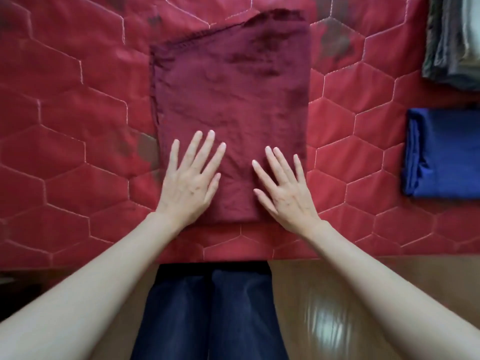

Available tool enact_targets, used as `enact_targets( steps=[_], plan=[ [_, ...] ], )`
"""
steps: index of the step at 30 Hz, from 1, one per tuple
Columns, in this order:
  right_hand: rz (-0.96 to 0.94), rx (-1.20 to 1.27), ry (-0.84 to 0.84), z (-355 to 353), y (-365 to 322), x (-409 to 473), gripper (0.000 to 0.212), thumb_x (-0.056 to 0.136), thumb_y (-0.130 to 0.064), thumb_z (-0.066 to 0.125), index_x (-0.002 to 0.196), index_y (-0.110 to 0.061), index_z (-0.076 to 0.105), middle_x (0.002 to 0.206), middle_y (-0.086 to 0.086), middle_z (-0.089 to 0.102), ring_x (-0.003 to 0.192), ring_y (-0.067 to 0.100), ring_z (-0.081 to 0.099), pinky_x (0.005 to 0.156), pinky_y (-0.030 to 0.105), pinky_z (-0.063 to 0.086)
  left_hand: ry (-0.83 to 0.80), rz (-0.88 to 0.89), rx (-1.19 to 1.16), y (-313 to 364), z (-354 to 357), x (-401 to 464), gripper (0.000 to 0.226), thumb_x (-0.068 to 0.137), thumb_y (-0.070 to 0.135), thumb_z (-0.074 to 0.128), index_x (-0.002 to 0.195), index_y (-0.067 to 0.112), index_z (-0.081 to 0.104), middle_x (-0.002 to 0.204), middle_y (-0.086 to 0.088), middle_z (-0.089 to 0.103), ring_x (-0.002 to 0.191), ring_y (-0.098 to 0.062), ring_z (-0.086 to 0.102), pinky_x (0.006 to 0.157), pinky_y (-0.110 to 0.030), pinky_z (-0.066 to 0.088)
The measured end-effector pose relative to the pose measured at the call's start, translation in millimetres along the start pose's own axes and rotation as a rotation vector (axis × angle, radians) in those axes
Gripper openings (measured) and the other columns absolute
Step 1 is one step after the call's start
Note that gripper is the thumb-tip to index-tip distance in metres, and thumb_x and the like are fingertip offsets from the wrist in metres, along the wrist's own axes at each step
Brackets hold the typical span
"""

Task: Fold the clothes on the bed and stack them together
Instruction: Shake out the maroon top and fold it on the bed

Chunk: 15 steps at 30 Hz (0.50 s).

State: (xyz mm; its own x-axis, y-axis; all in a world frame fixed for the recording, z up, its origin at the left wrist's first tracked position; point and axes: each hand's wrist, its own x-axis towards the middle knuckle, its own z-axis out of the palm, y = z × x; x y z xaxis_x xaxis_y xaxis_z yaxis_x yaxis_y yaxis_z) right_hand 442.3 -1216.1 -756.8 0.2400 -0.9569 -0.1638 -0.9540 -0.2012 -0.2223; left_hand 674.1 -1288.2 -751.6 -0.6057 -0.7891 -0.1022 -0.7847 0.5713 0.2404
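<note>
A dark maroon garment (231, 81) lies folded into a tall rectangle in the middle of the red quilted bed (65, 126). My left hand (192, 178) rests flat on its near left part, fingers straight and spread. My right hand (285, 188) lies flat on its near right part, fingers straight too. Neither hand grips the cloth. At the right edge lies a folded blue garment (446, 154). Beyond it, at the far right corner, sits a stack of folded grey and green clothes (452, 40).
The bed's near edge (233, 255) runs across the view just below my wrists. Below it I see my dark blue trouser legs (210, 315) and a glossy wooden floor (324, 307).
</note>
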Motion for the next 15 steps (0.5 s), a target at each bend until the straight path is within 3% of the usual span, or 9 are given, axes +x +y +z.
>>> enact_targets(
  steps=[4, 6, 10, 12, 15],
  plan=[
    [-0.069, -0.015, -0.138, 13, -9, -55, 0.063, 0.096, -0.05, 0.044, 0.149, -0.018, 0.034, 0.157, 0.015, 0.024, 0.147, 0.029, 0.02, 0.116, 0.056, 0.018, -0.222, 0.04, 0.02, 19, 18, -74, 0.064, 0.095, 0.049, 0.038, 0.151, 0.018, 0.03, 0.159, -0.011, 0.023, 0.147, -0.029, 0.021, 0.117, -0.055, 0.011],
    [-0.099, -0.029, -0.147, 14, -5, -69, 0.063, 0.094, -0.045, 0.049, 0.149, -0.016, 0.036, 0.156, 0.014, 0.027, 0.146, 0.029, 0.023, 0.116, 0.055, 0.021, -0.276, 0.056, 0.049, 15, 20, -93, 0.071, 0.09, 0.052, 0.042, 0.152, 0.02, 0.029, 0.159, -0.013, 0.021, 0.147, -0.03, 0.02, 0.117, -0.054, 0.011],
    [-0.107, -0.009, 0.034, 11, 3, -68, 0.049, 0.085, -0.006, 0.056, 0.133, -0.007, 0.057, 0.142, 0.016, 0.049, 0.132, 0.031, 0.047, 0.107, 0.053, 0.038, -0.129, 0.114, 0.017, 2, 15, -93, 0.057, 0.086, 0.017, 0.049, 0.143, 0.012, 0.046, 0.15, -0.017, 0.039, 0.138, -0.034, 0.039, 0.113, -0.056, 0.024],
    [-0.104, 0.008, 0.087, 5, 5, -64, 0.047, 0.078, 0.004, 0.058, 0.123, -0.005, 0.065, 0.133, 0.015, 0.058, 0.124, 0.031, 0.055, 0.102, 0.052, 0.043, -0.043, 0.134, 0.003, -4, 7, -87, 0.049, 0.088, 0.001, 0.042, 0.134, 0.008, 0.056, 0.138, -0.017, 0.054, 0.126, -0.034, 0.053, 0.107, -0.057, 0.034],
    [-0.062, 0.062, 0.114, -10, 13, -58, 0.042, 0.066, 0.01, 0.064, 0.105, -0.004, 0.071, 0.113, 0.011, 0.068, 0.111, 0.029, 0.064, 0.099, 0.05, 0.046, 0.016, 0.165, -0.055, -12, -10, -76, 0.041, 0.089, -0.005, 0.038, 0.113, 0.003, 0.07, 0.113, -0.016, 0.068, 0.103, -0.034, 0.067, 0.098, -0.055, 0.045]
  ],
)
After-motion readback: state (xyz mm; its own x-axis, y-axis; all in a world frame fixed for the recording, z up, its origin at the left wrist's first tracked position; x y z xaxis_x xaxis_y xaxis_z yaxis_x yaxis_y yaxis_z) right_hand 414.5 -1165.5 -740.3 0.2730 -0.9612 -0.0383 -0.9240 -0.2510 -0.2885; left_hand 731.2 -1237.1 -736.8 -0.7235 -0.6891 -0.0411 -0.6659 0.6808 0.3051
